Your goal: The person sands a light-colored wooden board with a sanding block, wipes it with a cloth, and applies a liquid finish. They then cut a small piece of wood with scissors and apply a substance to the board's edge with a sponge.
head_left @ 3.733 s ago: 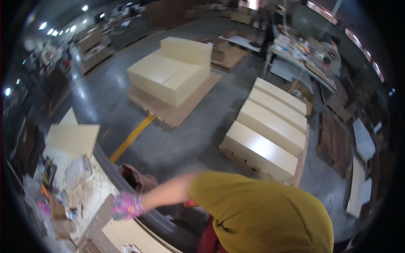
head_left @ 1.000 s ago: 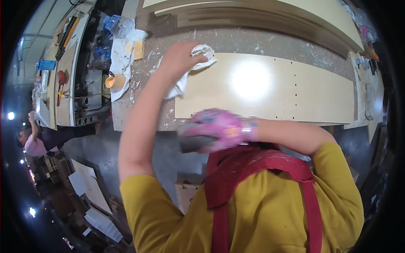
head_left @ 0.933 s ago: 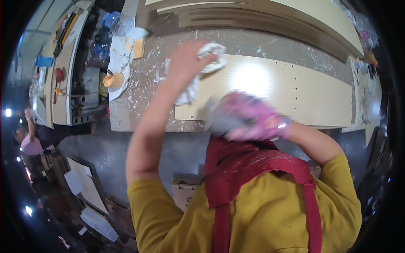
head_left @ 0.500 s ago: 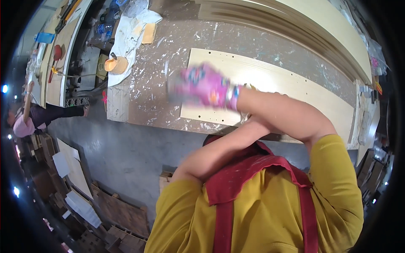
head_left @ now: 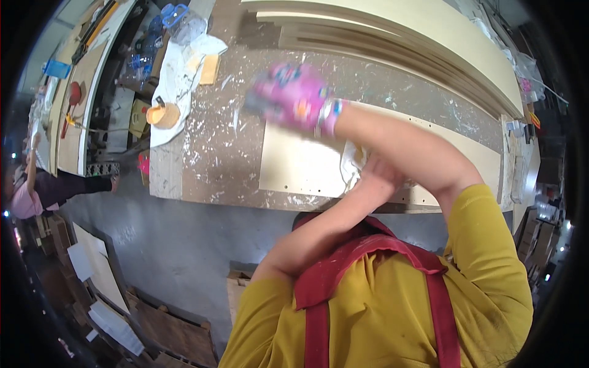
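Observation:
My right hand (head_left: 294, 95) wears a pink patterned glove and is held above the worktable, by the far left corner of a long pale board (head_left: 294, 162). Motion smears its fingers, and the grey patch at their tips is too blurred to name. Small dark holes run along the edges of the board. Beneath my right forearm my bare left hand (head_left: 385, 172) crosses to the right, low over the board. A crumpled white cloth (head_left: 351, 161) lies against it; the fingers look curled toward the cloth but are partly covered by the forearm.
Stacked pale boards (head_left: 392, 37) fill the table's far side. At the left stand a tub of orange-tan paste (head_left: 163, 115) on a white rag (head_left: 170, 86) and a yellowish block (head_left: 209, 70). A co-worker (head_left: 46, 190) is at another bench, far left.
My right hand has swept away from me, from over the board's left end to its far corner. The view has shifted slightly, and more of the left hand and white cloth shows.

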A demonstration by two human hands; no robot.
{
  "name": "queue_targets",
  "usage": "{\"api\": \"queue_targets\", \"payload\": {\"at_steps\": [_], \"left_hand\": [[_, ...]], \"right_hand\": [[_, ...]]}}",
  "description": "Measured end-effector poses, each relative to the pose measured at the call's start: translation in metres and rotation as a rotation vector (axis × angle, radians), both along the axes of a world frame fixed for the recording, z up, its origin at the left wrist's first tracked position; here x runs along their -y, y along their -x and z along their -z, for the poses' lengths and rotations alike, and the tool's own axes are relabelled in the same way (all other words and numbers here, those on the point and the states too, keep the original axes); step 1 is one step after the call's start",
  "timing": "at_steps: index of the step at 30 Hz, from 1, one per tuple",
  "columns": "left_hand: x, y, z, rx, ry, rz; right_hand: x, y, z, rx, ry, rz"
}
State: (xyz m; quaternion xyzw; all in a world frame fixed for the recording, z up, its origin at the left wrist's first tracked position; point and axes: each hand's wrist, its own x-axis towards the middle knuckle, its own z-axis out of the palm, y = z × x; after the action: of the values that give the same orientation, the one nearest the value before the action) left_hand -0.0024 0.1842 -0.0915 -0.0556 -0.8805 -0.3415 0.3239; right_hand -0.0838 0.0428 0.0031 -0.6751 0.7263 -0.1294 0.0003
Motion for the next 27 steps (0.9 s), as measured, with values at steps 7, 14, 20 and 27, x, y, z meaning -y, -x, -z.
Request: {"api": "queue_targets", "payload": {"at_steps": [7, 14, 20, 27], "left_hand": [[0.023, 0.011, -0.059, 0.682, 0.214, 0.293], [0.01, 0.004, -0.035, 0.309, 0.043, 0.102], [0.009, 0.012, -0.05, 0.298, 0.25, 0.168], [0.003, 0.014, -0.062, 0.336, 0.361, 0.088]], "right_hand": [[-0.025, 0.04, 0.006, 0.278, 0.023, 0.307], [-0.08, 0.036, 0.009, 0.165, -0.004, 0.233], [-0.15, 0.075, -0.018, 0.324, -0.194, 0.56], [-0.318, 0.113, 0.005, 0.329, -0.054, 0.894]]}}
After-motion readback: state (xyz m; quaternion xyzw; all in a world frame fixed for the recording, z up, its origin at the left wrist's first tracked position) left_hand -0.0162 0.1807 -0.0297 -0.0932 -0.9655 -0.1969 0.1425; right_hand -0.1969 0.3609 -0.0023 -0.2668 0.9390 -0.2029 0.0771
